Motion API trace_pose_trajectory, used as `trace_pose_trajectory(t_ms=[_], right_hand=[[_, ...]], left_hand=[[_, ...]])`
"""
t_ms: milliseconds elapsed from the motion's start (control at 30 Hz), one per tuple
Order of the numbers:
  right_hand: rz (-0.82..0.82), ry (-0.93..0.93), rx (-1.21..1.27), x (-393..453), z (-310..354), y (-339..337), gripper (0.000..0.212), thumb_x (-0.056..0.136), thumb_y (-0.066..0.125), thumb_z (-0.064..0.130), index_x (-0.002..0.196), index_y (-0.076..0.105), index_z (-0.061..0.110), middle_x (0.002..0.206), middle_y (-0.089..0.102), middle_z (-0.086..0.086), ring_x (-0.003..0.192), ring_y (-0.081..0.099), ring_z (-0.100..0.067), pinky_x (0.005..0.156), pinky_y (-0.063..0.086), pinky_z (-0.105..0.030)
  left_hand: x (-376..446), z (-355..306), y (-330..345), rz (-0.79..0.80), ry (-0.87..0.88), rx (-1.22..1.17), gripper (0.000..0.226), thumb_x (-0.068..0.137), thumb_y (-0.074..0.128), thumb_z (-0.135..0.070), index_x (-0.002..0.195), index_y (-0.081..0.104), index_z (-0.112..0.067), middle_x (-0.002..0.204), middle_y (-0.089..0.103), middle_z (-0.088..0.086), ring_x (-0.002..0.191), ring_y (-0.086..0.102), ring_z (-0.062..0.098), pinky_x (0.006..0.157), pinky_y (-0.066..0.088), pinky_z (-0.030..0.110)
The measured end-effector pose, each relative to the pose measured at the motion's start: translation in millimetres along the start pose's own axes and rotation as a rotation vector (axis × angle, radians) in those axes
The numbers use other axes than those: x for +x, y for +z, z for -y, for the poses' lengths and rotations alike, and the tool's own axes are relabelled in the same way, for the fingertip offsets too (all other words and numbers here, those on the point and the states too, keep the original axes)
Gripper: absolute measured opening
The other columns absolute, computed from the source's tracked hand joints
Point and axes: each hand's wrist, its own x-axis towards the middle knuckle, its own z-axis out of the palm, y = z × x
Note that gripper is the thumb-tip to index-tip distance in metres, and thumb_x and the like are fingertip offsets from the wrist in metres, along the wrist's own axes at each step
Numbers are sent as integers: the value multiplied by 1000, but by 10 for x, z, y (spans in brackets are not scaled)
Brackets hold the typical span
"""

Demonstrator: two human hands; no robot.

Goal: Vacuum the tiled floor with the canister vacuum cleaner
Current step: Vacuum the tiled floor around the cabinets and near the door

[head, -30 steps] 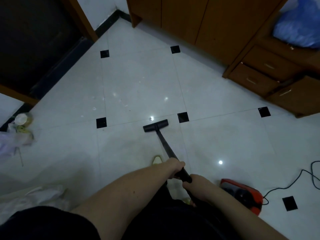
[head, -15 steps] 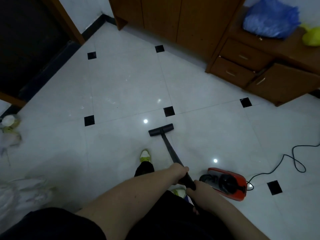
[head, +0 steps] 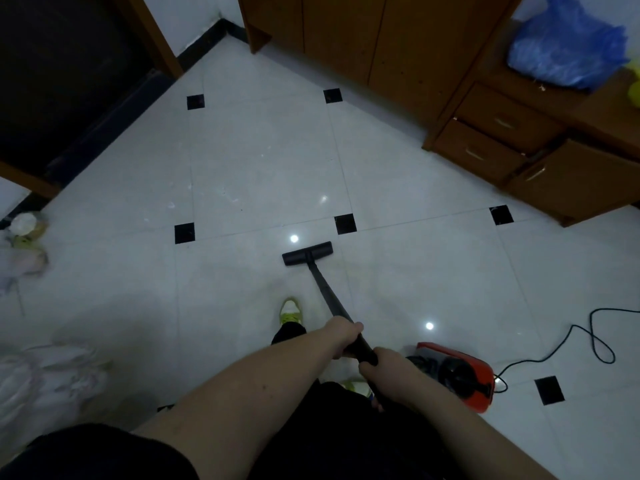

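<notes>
- On white tiled floor (head: 263,161): specks ahead-left, just beyond floor head (head: 307,253).
- Ahead of both hands: wand (head: 327,292), long axis forward; red canister (head: 457,374) right.
- Left hand (head: 343,339) nearer head, right hand (head: 386,370) behind; fingers curled round wand.

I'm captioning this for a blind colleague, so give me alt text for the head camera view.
Seen from above, a person's left hand and right hand grip a black vacuum wand, its floor head flat on the white tiled floor. A red canister vacuum sits to the right, wooden cabinets beyond.
</notes>
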Motion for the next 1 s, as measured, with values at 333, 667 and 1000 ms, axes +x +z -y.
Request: trace_pose_trajectory(t_ms=[333,667,1000], right_hand=[[8,-12,-37,546,1076,-64,13,94,43,22,84,48,15,72,59,-5,71,68,-28,62,53,-32],[28,7,29,887,1896,-271,16,93,42,23,82,47,12,65,58,-9,60,65,-27,54,51,-30],[13,-21,-46,884,1843,-363,19,93,44,27,77,46,18,68,56,-3,65,64,-23,57,46,-26]], left_hand=[[288,-483,-1042,-95,25,-21,43,91,58,-23,124,49,3,103,57,14,89,60,29,72,58,37],[503,-1057,-1736,-70,59,17,45,95,52,-20,131,43,6,104,52,14,90,58,27,32,45,21],[477,-1155,-1665,-30,1,35,33,97,52,-20,120,46,3,97,57,14,80,58,24,41,49,26]])
